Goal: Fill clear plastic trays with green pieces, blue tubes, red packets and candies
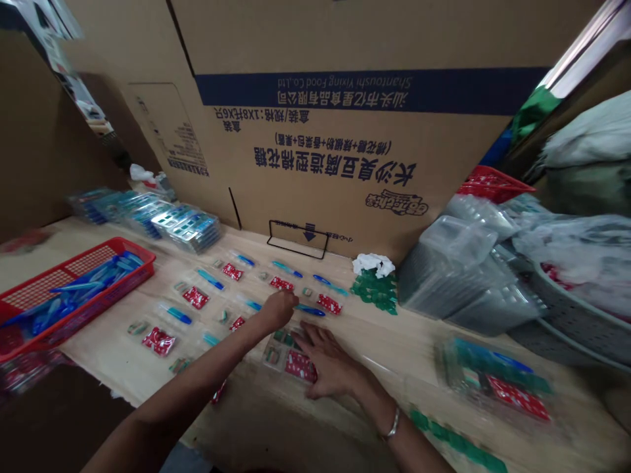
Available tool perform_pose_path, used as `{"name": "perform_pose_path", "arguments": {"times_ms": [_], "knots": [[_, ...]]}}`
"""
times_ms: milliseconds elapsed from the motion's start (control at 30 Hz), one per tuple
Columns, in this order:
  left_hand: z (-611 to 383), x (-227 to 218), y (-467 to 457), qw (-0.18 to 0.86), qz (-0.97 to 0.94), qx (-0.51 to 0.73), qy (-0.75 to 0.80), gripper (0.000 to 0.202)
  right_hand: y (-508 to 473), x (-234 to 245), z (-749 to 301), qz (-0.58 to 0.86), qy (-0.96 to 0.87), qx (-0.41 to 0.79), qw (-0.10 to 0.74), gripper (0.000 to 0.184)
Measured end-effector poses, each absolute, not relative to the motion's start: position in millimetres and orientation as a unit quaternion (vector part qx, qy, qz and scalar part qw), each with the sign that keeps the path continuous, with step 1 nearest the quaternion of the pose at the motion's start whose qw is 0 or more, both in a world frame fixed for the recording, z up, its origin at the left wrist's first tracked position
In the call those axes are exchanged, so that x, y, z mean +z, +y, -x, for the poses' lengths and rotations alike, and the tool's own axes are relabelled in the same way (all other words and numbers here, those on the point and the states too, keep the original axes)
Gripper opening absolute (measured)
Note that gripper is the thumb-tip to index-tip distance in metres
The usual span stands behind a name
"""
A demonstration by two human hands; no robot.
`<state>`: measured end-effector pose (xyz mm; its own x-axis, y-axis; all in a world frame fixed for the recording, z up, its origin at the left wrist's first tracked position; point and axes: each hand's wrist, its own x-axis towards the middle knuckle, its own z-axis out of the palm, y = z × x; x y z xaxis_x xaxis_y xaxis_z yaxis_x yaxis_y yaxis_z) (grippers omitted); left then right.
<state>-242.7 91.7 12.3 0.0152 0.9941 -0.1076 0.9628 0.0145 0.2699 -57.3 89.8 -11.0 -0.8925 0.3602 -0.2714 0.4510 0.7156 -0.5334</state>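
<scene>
My left hand (279,310) is closed just above the rows of filled clear trays; what its fingers hold, if anything, is hidden. A blue pen (313,311) lies right beside its fingertips. My right hand (329,360) lies with fingers spread over a clear plastic tray, touching its right side. In that tray are a red patterned packet (300,366) and some green pieces, partly covered by the fingers. Around both hands sit several similar sets, each with a blue pen (210,278), a small striped piece and a red packet (196,297).
A red basket (142,246) of blue pens stands at left, near stacked filled trays (190,226). A large cardboard box (315,39) walls the back. Green pieces (374,289), nested empty clear trays (444,276) and a grey basket (576,315) are at right, with stacked blurred filled trays (497,381) nearer.
</scene>
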Motion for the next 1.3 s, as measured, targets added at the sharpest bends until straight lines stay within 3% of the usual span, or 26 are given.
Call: {"name": "perform_pose_path", "arguments": {"times_ms": [133,300,467,600,700,800,867,967,1067,1200,1300], "knots": [[240,4,100,0.139,-0.716,0.038,0.683,0.024,83,-16,52,-0.220,0.925,-0.308,0.027,0.102],[268,22,93,0.140,-0.730,0.009,0.669,0.021,115,-15,37,-0.296,0.901,-0.281,-0.148,0.054],[299,51,136,0.100,-0.711,0.009,0.696,0.019,139,-15,24,-0.347,0.903,-0.222,-0.119,0.045],[293,42,170,0.076,-0.706,0.021,0.704,0.028,115,-13,-11,-0.363,0.895,-0.211,-0.150,0.032],[266,21,164,0.076,-0.748,0.042,0.658,0.029,81,-15,-49,-0.405,0.880,-0.207,-0.140,0.035],[233,2,143,0.101,-0.812,0.055,0.572,0.016,51,-24,-75,-0.446,0.868,-0.204,-0.083,0.059],[217,-4,129,0.099,-0.818,0.063,0.563,0.017,40,-28,-81,-0.452,0.868,-0.202,-0.046,0.066],[200,-3,107,0.088,-0.804,0.103,0.579,0.014,36,-26,-78,-0.430,0.883,-0.186,-0.016,0.062],[179,0,77,0.160,-0.848,0.125,0.489,0.016,40,-21,-67,-0.396,0.910,-0.124,0.011,0.068],[149,2,40,0.197,-0.882,0.059,0.423,0.038,42,-31,-53,-0.367,0.929,0.040,0.027,0.061],[143,2,31,0.171,-0.868,0.057,0.463,0.050,41,-43,-53,-0.360,0.923,0.129,-0.027,0.051]]}}
